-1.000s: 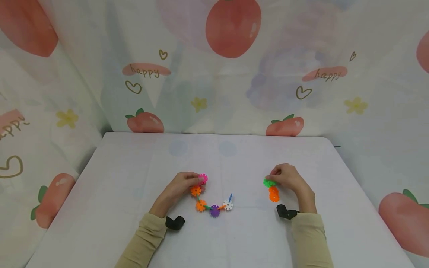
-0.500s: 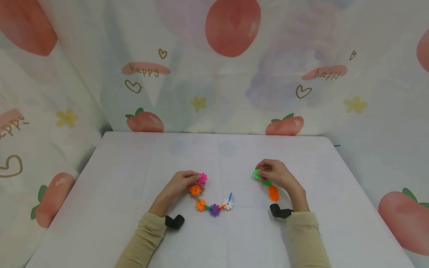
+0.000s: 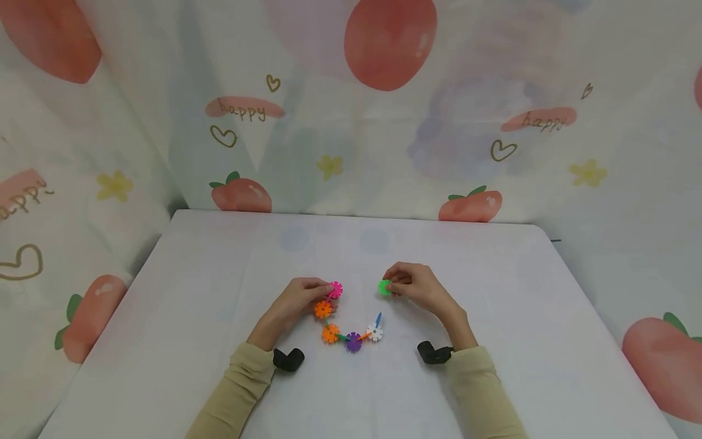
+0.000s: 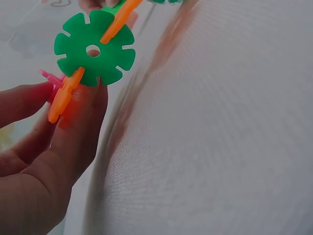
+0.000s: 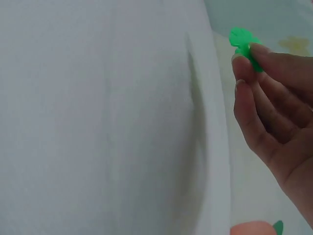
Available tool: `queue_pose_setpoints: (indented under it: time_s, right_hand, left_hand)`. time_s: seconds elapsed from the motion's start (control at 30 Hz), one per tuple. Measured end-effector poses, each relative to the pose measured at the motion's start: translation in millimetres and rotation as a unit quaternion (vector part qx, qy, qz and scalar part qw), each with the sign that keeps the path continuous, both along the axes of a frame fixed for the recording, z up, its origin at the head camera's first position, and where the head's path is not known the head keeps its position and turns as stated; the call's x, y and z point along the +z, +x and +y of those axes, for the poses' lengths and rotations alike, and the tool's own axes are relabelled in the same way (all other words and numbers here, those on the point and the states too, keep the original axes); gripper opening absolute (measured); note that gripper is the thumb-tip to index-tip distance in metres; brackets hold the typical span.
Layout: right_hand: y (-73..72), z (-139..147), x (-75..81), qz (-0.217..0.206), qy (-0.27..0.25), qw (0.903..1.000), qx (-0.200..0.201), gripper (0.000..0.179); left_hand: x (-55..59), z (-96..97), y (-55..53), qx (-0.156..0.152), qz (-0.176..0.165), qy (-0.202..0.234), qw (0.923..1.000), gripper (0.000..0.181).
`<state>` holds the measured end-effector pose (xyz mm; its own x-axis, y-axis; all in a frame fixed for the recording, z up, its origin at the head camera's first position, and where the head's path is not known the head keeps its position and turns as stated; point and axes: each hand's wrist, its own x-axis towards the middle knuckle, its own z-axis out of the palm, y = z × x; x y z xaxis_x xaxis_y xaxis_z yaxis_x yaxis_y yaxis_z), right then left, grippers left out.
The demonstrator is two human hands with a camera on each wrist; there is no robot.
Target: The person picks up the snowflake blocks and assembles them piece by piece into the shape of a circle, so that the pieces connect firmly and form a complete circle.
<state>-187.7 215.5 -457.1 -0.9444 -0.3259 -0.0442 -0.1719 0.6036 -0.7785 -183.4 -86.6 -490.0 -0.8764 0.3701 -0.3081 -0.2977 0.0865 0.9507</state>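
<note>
My left hand (image 3: 298,300) pinches a pink snowflake disc (image 3: 337,289) at the end of a curved chain of interlocked snowflake discs. Along the chain come orange discs (image 3: 330,333), a purple disc (image 3: 353,342), a white disc (image 3: 375,331) and a blue disc (image 3: 378,319) seen edge-on at the far end. A dark green disc (image 4: 93,49) joins two orange ones in the left wrist view. Between thumb and fingers, my right hand (image 3: 419,286) pinches a light green disc (image 5: 243,41), apart from the chain and to the right of the pink disc.
A white-covered table (image 3: 219,262) lies under both hands, with a patterned cloth wall (image 3: 373,152) behind it. Black wrist devices (image 3: 289,360) sit at both cuffs. The loose orange and green discs seen earlier at right are hidden by my right hand and wrist.
My right hand has picked up the light green disc from the right-hand group and carried it left, nearer the chain. The left hand keeps its pinch on the pink disc. The head view has shifted slightly.
</note>
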Motion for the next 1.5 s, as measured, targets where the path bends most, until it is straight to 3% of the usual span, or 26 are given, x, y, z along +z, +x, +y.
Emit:
queue_pose_setpoints:
  time_s: [0.2, 0.4, 0.63, 0.83, 1.0, 1.27, 1.5]
  right_hand:
    - [1.0, -18, -3.3, 0.01, -0.033, 0.9993, 0.015, 0.013]
    - [2.0, -38, -3.4, 0.033, -0.019, 0.9986, 0.036, 0.013]
    - [1.3, -59, -4.1, 0.106, -0.008, 0.993, 0.052, 0.01]
    - [1.0, -67, -6.2, 0.163, -0.009, 0.9861, 0.033, 0.008]
    - [1.2, -69, -6.6, 0.16, -0.008, 0.9864, 0.035, 0.008]
    - [1.0, -71, -9.7, 0.14, -0.057, 0.9884, 0.018, 0.008]
    - [0.1, -76, -11.0, 0.129, -0.064, 0.9892, 0.027, 0.009]
  left_hand:
    - [0.1, 2.9, -2.1, 0.007, -0.005, -0.023, 0.9997, 0.03]
    - [0.6, 4.5, -2.6, 0.008, -0.002, -0.03, 0.9995, 0.027]
    - [-0.2, 5.3, -3.5, 0.021, 0.006, -0.033, 0.9992, 0.025]
    - [2.0, 5.4, -3.6, 0.031, 0.009, -0.03, 0.999, 0.024]
    - [2.9, 5.4, -3.2, 0.038, 0.005, -0.035, 0.9986, 0.025]
    - [5.8, 3.8, -1.3, 0.027, -0.005, 0.013, 0.9995, 0.027]
    - [5.2, 3.2, -0.7, 0.024, -0.007, 0.025, 0.9994, 0.025]
